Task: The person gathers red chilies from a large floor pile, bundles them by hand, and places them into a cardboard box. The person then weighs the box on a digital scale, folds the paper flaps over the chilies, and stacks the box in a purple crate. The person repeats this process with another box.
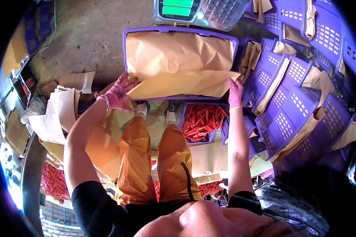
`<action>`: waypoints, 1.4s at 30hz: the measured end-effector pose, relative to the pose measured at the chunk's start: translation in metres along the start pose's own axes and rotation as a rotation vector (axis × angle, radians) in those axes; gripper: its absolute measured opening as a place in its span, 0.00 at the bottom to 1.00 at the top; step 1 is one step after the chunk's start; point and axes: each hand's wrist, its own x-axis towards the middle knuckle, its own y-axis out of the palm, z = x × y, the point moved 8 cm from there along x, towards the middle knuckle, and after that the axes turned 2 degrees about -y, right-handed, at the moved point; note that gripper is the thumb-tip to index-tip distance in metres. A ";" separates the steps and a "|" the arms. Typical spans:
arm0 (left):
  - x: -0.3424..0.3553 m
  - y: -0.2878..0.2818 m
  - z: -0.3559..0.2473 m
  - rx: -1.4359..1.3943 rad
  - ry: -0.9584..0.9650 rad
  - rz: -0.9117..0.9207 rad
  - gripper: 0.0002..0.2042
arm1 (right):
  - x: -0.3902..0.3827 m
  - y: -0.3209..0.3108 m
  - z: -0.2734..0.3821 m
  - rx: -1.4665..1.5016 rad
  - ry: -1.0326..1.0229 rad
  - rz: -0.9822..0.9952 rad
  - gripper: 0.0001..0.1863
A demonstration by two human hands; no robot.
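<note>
A purple crate (124, 47) in front of me is lined with brown paper. Over its near side lies a flap of brown paper sheet (178, 84). My left hand (118, 94), in a pink glove, is at the sheet's left corner with thumb and fingers spread apart. At the right corner, my pink-gloved right hand (235, 91) pinches the edge of the sheet. Whatever the crate holds is hidden under the paper.
A digital scale (201, 12) with a lit green display stands beyond the crate. Red chilies (203, 121) fill a smaller crate near my legs. Stacked purple crates (284, 118) crowd the right side. Loose paper sheets (57, 114) are piled at left.
</note>
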 end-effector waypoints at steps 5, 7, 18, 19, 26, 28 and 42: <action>0.001 0.027 0.047 -0.790 -0.835 -0.694 0.15 | 0.020 -0.001 -0.033 -0.342 -0.012 -0.258 0.07; -0.001 0.004 0.038 -0.232 -1.052 -0.909 0.18 | 0.024 0.000 -0.035 -0.485 -0.010 -0.356 0.09; -0.043 0.014 0.052 -1.106 -0.990 -0.919 0.18 | -0.011 0.026 0.018 -0.445 0.116 0.015 0.09; -0.061 0.002 0.032 -1.061 -1.036 -0.786 0.17 | -0.039 0.017 0.022 -0.357 0.160 0.025 0.10; -0.269 -0.136 -0.109 -1.138 -1.132 -0.834 0.10 | -0.243 0.054 0.168 -0.051 0.252 0.043 0.24; -0.332 -0.177 -0.153 -1.063 -1.292 -0.777 0.08 | -0.280 0.091 0.244 0.166 0.415 0.062 0.24; -0.430 -0.412 -0.006 -1.212 -0.866 -1.177 0.07 | -0.179 0.294 0.456 0.087 0.209 -0.011 0.07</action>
